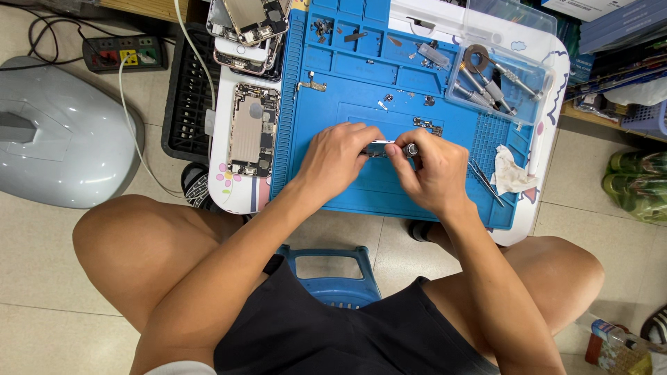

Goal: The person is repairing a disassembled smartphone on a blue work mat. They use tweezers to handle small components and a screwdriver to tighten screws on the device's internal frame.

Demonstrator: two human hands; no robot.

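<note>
Over the blue repair mat (361, 76), my left hand (335, 158) pinches a small metal phone part (376, 146). My right hand (431, 172) meets it from the right, gripping a silver screwdriver (410, 149) whose round cap shows above my fingers. The two hands touch at the fingertips above the mat's middle. What lies under my palms is hidden.
An opened phone body (253, 130) lies left of the mat, with more phone shells (246, 31) stacked behind. A clear tray of screwdrivers (493, 80) sits at the back right. Tweezers (485, 182) and a crumpled tissue (511, 173) lie right of my hands. Small screws and brackets dot the mat.
</note>
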